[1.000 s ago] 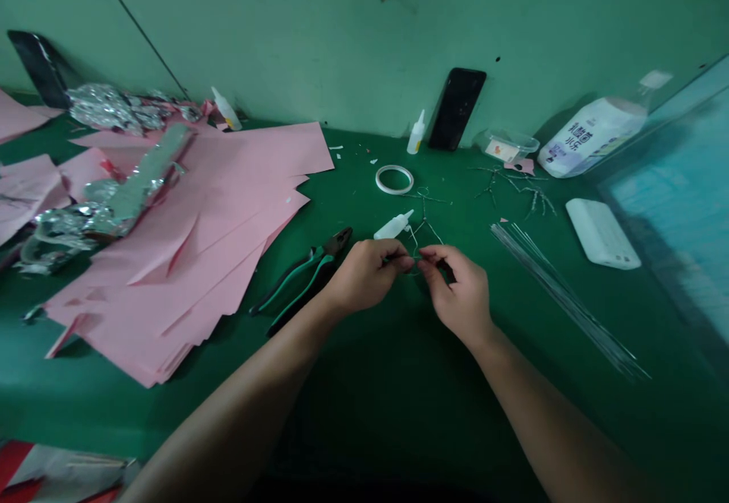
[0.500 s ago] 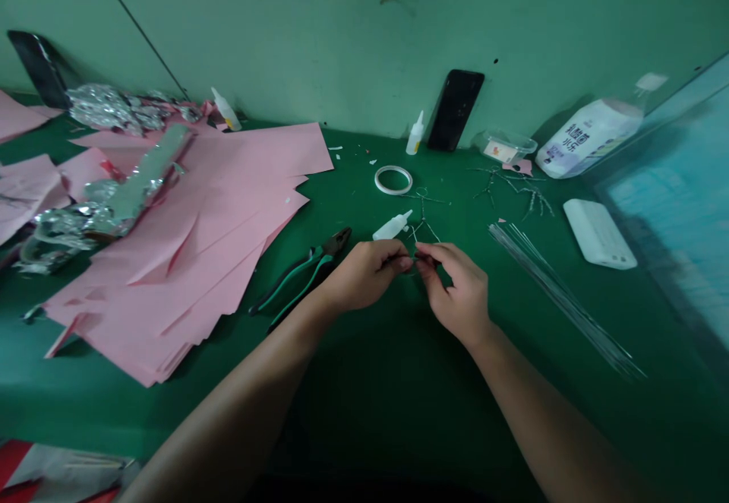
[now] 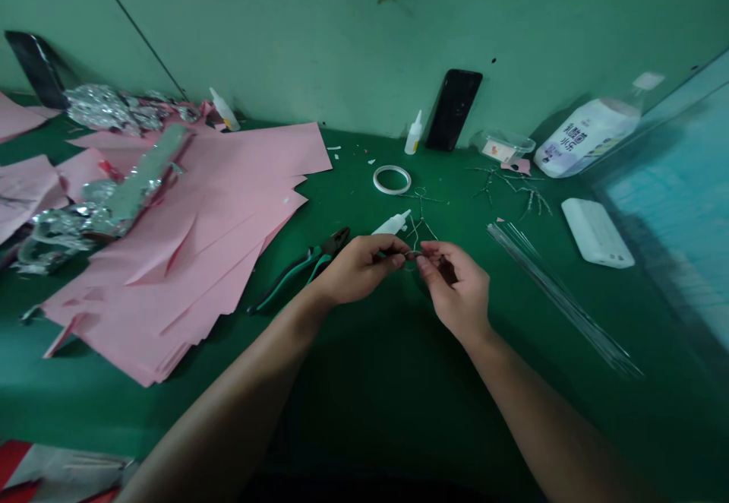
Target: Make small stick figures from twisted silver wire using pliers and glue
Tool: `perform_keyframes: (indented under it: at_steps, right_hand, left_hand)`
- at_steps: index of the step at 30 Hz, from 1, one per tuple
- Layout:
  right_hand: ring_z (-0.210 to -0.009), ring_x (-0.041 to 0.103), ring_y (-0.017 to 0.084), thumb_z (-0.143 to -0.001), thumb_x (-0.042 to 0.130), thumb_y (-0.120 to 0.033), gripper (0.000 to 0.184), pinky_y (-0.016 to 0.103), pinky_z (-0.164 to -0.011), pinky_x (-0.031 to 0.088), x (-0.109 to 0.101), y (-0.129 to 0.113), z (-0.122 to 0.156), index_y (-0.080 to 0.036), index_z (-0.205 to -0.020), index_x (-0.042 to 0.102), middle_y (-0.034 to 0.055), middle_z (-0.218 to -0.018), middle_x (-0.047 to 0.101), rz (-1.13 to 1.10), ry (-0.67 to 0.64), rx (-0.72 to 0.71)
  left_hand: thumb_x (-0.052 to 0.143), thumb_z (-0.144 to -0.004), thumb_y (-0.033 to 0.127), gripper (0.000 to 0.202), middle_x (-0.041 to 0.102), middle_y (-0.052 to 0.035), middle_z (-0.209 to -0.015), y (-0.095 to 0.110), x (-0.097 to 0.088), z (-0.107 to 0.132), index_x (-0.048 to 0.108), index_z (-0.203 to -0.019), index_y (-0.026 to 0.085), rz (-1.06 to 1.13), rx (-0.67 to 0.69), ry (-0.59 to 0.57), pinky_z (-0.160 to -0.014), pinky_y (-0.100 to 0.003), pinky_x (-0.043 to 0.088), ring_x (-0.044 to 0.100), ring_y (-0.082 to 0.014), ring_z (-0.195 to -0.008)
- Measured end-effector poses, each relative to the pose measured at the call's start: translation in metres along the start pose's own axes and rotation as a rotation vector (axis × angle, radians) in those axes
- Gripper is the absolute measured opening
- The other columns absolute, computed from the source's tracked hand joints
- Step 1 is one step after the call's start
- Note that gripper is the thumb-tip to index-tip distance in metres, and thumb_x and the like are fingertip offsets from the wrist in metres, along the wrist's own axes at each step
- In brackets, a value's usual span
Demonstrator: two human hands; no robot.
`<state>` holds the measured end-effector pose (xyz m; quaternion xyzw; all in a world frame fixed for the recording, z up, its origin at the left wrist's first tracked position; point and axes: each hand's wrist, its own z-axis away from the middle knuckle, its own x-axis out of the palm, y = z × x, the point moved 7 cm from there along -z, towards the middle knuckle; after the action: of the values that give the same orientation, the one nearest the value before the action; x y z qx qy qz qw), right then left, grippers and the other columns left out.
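Observation:
Both hands meet over the middle of the green table, pinching a thin piece of wire (image 3: 416, 253) between them. My left hand (image 3: 364, 266) is closed on its left end, thumb against fingertips. My right hand (image 3: 459, 284) grips the other end the same way. Just beyond the fingertips lies a twisted wire figure (image 3: 421, 210) with a loop at its top. A white glue bottle (image 3: 392, 223) lies behind my left hand, partly covered by it. Pliers with black and green handles (image 3: 304, 264) rest left of that hand.
Pink paper sheets (image 3: 228, 207) and crumpled foil (image 3: 108, 108) cover the left. A tape roll (image 3: 392, 180), upright glue bottle (image 3: 414, 134) and phone (image 3: 454, 110) are at the back. Straight wires (image 3: 561, 298), a white power bank (image 3: 598, 233) and a bottle (image 3: 586, 137) are on the right.
My fingertips have drawn slightly apart, and more of the wire between them shows. My left hand has risen a little and covers more of the lying glue bottle.

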<state>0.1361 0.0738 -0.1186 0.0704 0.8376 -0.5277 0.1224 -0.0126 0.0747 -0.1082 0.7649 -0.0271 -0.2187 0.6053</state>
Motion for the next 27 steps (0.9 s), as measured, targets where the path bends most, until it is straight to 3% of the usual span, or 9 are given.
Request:
perform_keyframes:
  at_steps: [6,11,15,23,27]
  right_hand:
    - [-0.070,0.065,0.014,-0.088,0.062,-0.025,0.015,0.029,-0.064,0.055,0.006,0.004,-0.001,-0.021,-0.101,0.068,0.0025,-0.085,0.069,-0.107,-0.072,0.097]
    - [-0.061,0.060,0.012,-0.089,0.061,-0.026,0.011,0.026,-0.058,0.052,0.006,0.006,-0.003,-0.020,-0.096,0.068,-0.0024,-0.066,0.062,-0.159,-0.074,0.152]
    - [-0.061,0.061,0.012,-0.088,0.062,-0.027,0.012,0.026,-0.057,0.052,0.005,0.007,-0.003,-0.020,-0.096,0.068,-0.0023,-0.066,0.063,-0.174,-0.073,0.174]
    - [-0.065,0.068,0.014,-0.087,0.065,-0.025,0.013,0.027,-0.061,0.057,0.006,0.004,0.000,-0.020,-0.099,0.067,0.0006,-0.077,0.070,-0.031,-0.063,0.051]
    - [-0.065,0.068,0.014,-0.086,0.066,-0.023,0.016,0.027,-0.060,0.057,0.001,-0.004,-0.001,-0.019,-0.101,0.064,0.0023,-0.077,0.070,0.175,0.033,-0.098]
  left_hand:
    - [0.051,-0.090,0.017,0.015,0.066,-0.0048,-0.086,0.004,-0.001,0.001,0.066,-0.091,0.014,-0.071,0.044,0.053,-0.072,-0.026,0.045,0.058,-0.0140,-0.079]
    - [0.052,-0.092,0.020,0.017,0.065,-0.0032,-0.082,0.001,0.001,0.001,0.067,-0.089,0.014,-0.118,0.038,0.073,-0.069,-0.025,0.044,0.058,-0.0129,-0.075]
    - [0.053,-0.092,0.022,0.017,0.066,-0.0040,-0.083,0.000,0.002,0.000,0.068,-0.090,0.014,-0.108,0.028,0.108,-0.069,-0.025,0.045,0.059,-0.0133,-0.076]
    - [0.056,-0.091,0.025,0.017,0.070,-0.0075,-0.089,-0.005,0.004,0.000,0.068,-0.093,0.014,-0.033,0.013,0.163,-0.075,-0.029,0.050,0.065,-0.0173,-0.083]
    - [0.055,-0.091,0.023,0.017,0.071,-0.0058,-0.083,-0.008,0.007,0.001,0.069,-0.091,0.014,-0.010,-0.016,0.194,-0.070,-0.027,0.049,0.064,-0.0156,-0.076]
